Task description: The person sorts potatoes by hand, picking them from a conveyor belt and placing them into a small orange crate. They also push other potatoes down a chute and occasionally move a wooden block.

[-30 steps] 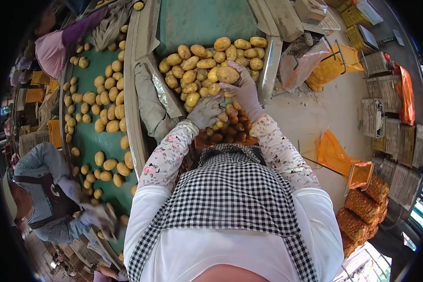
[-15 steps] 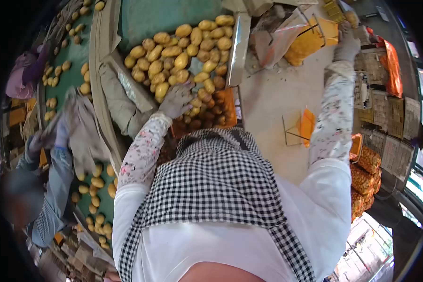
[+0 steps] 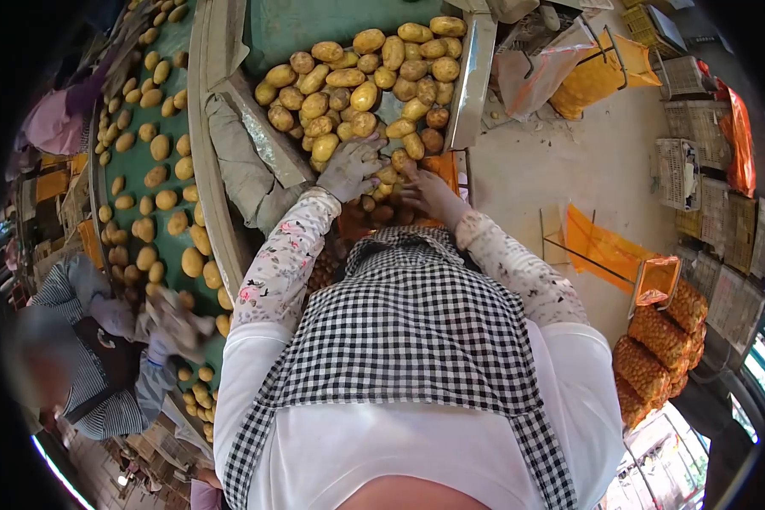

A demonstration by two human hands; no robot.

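Observation:
Yellow-brown potatoes [image 3: 364,96] lie heaped at the end of a green sloping surface [image 3: 293,27], between a padded left edge and a metal side plate [image 3: 474,81]. My left hand [image 3: 350,167], in a pale glove, rests on the lower potatoes with its fingers apart. Beside it, my gloved right hand [image 3: 433,197] reaches in from the right, fingers stretched out and touching potatoes at the chute's mouth. Under both hands, more potatoes sit in shadow within an orange bag or container [image 3: 444,167], partly hidden by my checked apron [image 3: 408,323].
On the left, a green belt [image 3: 134,161] carries scattered potatoes; a co-worker in a striped top [image 3: 110,374] handles a blurred cloth there. To the right are a yellow bag on a frame [image 3: 603,76], an orange bag on a stand [image 3: 608,242], stacked crates [image 3: 678,174] and filled net sacks [image 3: 654,353].
My right hand has come from the far right, near the yellow bag and crates, to the potatoes beside my left hand. The co-worker's cloth has moved down, and more belt potatoes show.

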